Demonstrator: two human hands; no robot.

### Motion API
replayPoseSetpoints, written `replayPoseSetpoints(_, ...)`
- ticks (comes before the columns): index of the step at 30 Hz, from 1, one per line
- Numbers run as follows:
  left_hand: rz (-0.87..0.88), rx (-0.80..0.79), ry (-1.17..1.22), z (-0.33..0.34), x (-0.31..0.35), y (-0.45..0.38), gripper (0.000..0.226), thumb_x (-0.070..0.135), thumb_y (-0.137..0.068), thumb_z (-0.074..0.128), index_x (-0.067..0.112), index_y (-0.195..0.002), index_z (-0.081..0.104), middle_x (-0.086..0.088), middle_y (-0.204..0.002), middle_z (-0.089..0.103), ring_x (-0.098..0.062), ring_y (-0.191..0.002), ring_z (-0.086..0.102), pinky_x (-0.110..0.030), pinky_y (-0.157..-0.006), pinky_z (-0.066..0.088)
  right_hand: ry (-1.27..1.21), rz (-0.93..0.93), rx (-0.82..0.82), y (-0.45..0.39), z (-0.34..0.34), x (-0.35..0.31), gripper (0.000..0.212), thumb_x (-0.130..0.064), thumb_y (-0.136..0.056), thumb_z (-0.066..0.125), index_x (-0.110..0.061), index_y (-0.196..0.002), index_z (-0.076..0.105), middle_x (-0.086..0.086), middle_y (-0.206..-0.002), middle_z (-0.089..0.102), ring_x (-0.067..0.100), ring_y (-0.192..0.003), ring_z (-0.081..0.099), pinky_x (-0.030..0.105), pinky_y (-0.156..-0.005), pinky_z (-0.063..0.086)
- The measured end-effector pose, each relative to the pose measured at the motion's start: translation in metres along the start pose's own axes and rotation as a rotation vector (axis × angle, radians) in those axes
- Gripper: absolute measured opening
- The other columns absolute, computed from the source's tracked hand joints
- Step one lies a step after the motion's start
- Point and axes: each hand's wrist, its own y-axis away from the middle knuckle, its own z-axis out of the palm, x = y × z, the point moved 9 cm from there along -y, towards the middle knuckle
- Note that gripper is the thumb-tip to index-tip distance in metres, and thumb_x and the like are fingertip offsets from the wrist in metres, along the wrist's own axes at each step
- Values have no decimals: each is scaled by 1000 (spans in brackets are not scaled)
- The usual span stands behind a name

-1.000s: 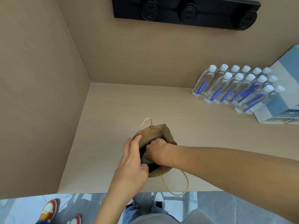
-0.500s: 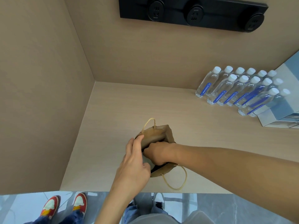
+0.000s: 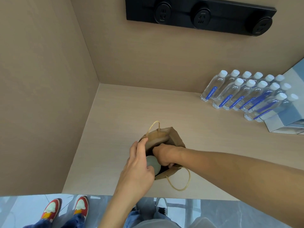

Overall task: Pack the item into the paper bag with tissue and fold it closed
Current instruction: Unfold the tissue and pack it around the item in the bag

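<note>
A small brown paper bag (image 3: 174, 135) with twine handles stands upright near the front edge of the wooden counter (image 3: 118, 116). My left hand (image 3: 139, 163) grips the bag's left rim and holds its mouth wide. My right hand (image 3: 162, 156) reaches into the opening, fingers curled down inside. A rounded grey-green item (image 3: 153, 162) shows in the mouth between my two hands, touching both. Whether my right hand grips it is hidden. No tissue is visible.
Several clear water bottles (image 3: 243, 94) with white caps stand at the back right, next to a blue-grey box (image 3: 289, 116). A black socket strip (image 3: 200, 15) runs along the back wall. A side wall closes the left. Another person's red shoes (image 3: 65, 209) are on the floor.
The grey-green item has come into view in the bag's mouth, where only a dark interior showed before. My left hand has slid a little along the rim. The camera has tilted down slightly.
</note>
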Motion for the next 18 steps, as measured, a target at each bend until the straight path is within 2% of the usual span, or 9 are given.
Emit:
replayPoseSetpoints(2, -2, 8, -8, 0, -1, 0, 80, 5, -81, 42, 45, -143, 11, 11, -157, 15, -22, -126, 47, -47, -99, 46, 34, 46, -39, -4, 4, 4, 12, 4, -92, 49, -4, -94, 59, 12, -67, 51, 22, -36, 50, 16, -21, 36)
replayPoseSetpoints(5, 4, 19, -16, 0, -1, 0, 79, 4, -81, 42, 47, -141, 12, 10, -156, 17, -21, -127, 46, -45, -99, 46, 32, 105, -99, -13, 11, 12, 19, 1, -95, 44, -4, -78, 52, 13, -63, 53, 22, -33, 50, 15, -20, 36)
replayPoseSetpoints(7, 13, 26, -21, 0, -1, -1, 79, 4, -81, 41, 47, -141, 12, 10, -157, 17, -21, -131, 43, -44, -100, 46, 10, 131, -118, -18, 14, 18, 15, 1, -95, 43, -4, -85, 53, 14, -63, 52, 23, -41, 47, 15, -22, 37)
replayPoseSetpoints(9, 14, 25, -20, 0, 0, -1, 79, 3, -82, 41, 48, -140, 12, 11, -157, 16, -22, -130, 44, -45, -99, 46, -14, 154, -122, -22, 16, 23, 12, -1, -95, 43, -4, -98, 54, 14, -67, 52, 22, -43, 47, 22, -29, 39)
replayPoseSetpoints(10, 13, 22, -19, 1, 0, -1, 79, 3, -82, 41, 50, -139, 12, 13, -157, 15, -22, -130, 45, -45, -99, 47, -26, 163, -133, -22, 19, 25, 17, -1, -95, 42, -4, -105, 56, 14, -68, 51, 22, -44, 47, 26, -33, 40)
replayPoseSetpoints(13, 8, 25, -25, 1, -1, 0, 79, 3, -83, 40, 45, -143, 10, 13, -157, 14, -22, -129, 45, -45, -98, 47, -94, 172, -183, -23, 25, 27, 32, -3, -95, 41, -1, -125, 53, 15, -81, 54, 22, -47, 50, 27, -35, 45)
replayPoseSetpoints(15, 6, 32, -24, 1, -1, 1, 79, 2, -83, 40, 44, -143, 9, 12, -157, 14, -23, -130, 45, -46, -98, 47, -110, 146, -202, -20, 27, 23, 35, -1, -95, 41, -1, -129, 52, 16, -88, 53, 24, -51, 52, 28, -43, 48)
replayPoseSetpoints(18, 9, 32, -24, 3, 0, 2, 79, 3, -84, 39, 47, -141, 9, 13, -157, 13, -24, -129, 45, -46, -97, 47, -35, 112, -233, -11, 29, 16, 32, 1, -95, 42, 1, -123, 56, 15, -78, 54, 23, -52, 51, 30, -52, 49)
